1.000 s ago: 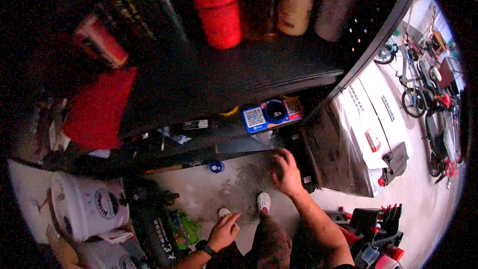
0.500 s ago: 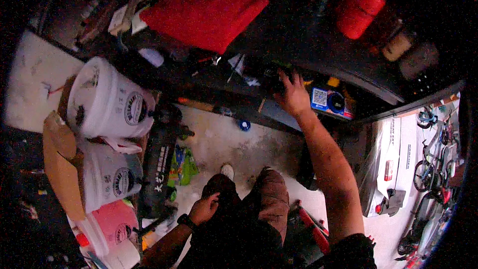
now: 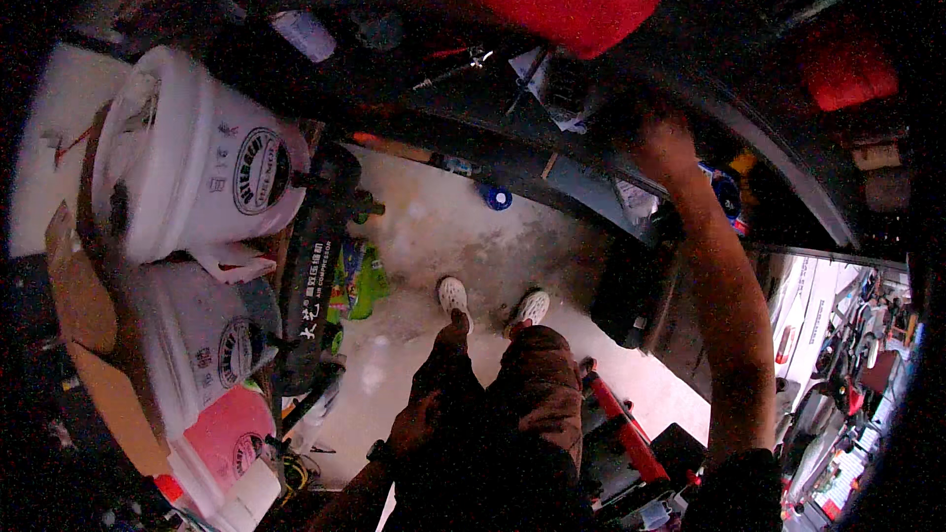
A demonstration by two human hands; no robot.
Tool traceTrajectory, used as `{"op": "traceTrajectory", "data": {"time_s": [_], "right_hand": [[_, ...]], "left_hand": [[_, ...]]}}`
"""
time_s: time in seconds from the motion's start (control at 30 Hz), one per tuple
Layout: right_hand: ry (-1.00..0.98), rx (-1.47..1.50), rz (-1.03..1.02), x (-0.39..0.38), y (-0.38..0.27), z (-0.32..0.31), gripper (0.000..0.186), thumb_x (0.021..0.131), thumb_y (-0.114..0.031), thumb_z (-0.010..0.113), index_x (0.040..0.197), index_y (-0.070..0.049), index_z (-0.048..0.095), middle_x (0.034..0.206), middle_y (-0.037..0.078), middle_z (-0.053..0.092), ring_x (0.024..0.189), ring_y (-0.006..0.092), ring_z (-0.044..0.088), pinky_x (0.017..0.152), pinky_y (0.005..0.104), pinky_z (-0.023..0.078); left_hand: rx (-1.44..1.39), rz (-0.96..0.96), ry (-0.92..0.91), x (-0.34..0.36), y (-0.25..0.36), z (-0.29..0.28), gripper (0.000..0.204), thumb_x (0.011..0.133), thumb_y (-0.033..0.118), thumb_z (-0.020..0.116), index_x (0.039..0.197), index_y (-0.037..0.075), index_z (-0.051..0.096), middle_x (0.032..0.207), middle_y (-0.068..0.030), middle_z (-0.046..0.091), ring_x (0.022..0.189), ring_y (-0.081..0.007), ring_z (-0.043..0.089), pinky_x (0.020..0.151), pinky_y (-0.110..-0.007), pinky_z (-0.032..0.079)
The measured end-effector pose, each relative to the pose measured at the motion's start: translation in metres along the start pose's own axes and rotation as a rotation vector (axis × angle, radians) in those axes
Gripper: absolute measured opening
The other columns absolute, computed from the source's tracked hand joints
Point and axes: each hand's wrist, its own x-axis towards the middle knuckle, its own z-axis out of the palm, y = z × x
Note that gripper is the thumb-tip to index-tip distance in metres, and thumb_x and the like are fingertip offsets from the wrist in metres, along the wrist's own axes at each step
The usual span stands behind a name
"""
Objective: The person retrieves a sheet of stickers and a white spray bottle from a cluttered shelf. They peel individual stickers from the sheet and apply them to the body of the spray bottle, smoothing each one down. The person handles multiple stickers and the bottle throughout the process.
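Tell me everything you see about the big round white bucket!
The big round white bucket, apparently plastic, appears tilted at the picture's left. Its side carries a round black-and-white label and small dark markings; a thick band runs below its rim. Neither the left hand nor the right hand touches it.

I'm watching dim, grainy footage | light is entering at right | shadow is obscuring the right hand (image 3: 662, 146) | edges are bowing
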Motion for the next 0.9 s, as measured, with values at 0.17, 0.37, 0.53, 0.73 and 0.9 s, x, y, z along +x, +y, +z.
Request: {"op": "traceTrajectory", "data": {"time_s": [0.17,0.37,0.53,0.73,0.9], "right_hand": [[-0.19,-0.052,-0.036,0.079,-0.048,0.016,0.077,0.08,-0.056,0.06,0.14,-0.01,0.042,0.141,0.023,0.042,0.131,0.0394,0.039,0.107,0.0496,0.034],[-0.282,-0.165,-0.103,0.095,-0.056,0.04,0.075,0.084,-0.057,0.056,0.14,-0.01,0.041,0.142,0.023,0.041,0.132,0.0391,0.038,0.108,0.0502,0.033],[-0.39,-0.147,-0.08,0.105,-0.086,0.034,0.073,0.087,-0.057,0.052,0.141,-0.01,0.041,0.143,0.024,0.04,0.133,0.0388,0.037,0.109,0.0507,0.032],[0.086,0.126,0.126,0.083,-0.127,0.091,0.066,0.091,-0.051,0.051,0.141,-0.01,0.04,0.145,0.023,0.037,0.135,0.0377,0.035,0.11,0.0493,0.03],[0.22,0.065,0.08,0.044,-0.146,0.089,0.066,0.083,-0.035,0.065,0.139,-0.007,0.042,0.144,0.02,0.04,0.133,0.0362,0.038,0.11,0.047,0.032]], "left_hand": [[0.007,0.037,0.047,0.026,0.022,-0.036,0.049,0.094,0.02,0.057,0.139,0.011,0.041,0.111,-0.012,0.064,0.09,-0.0252,0.065,0.077,-0.037,0.053],[-0.177,-0.004,0.099,0.044,0.024,-0.063,0.048,0.093,0.013,0.058,0.137,0.007,0.042,0.103,-0.0107,0.064,0.082,-0.0228,0.063,0.075,-0.034,0.052],[-0.154,0.011,0.024,0.04,0.006,-0.055,0.047,0.092,0.011,0.058,0.136,0.005,0.042,0.107,-0.0105,0.063,0.087,-0.0197,0.063,0.078,-0.033,0.051],[-0.272,-0.028,-0.016,0.049,0.008,-0.065,0.046,0.094,0.01,0.057,0.136,0.004,0.041,0.108,-0.0102,0.064,0.092,-0.0189,0.063,0.082,-0.032,0.051],[-0.413,-0.007,-0.006,0.086,0.031,-0.083,0.042,0.094,0.009,0.056,0.134,0.003,0.044,0.108,-0.0108,0.064,0.094,-0.0201,0.063,0.082,-0.032,0.051]]}}
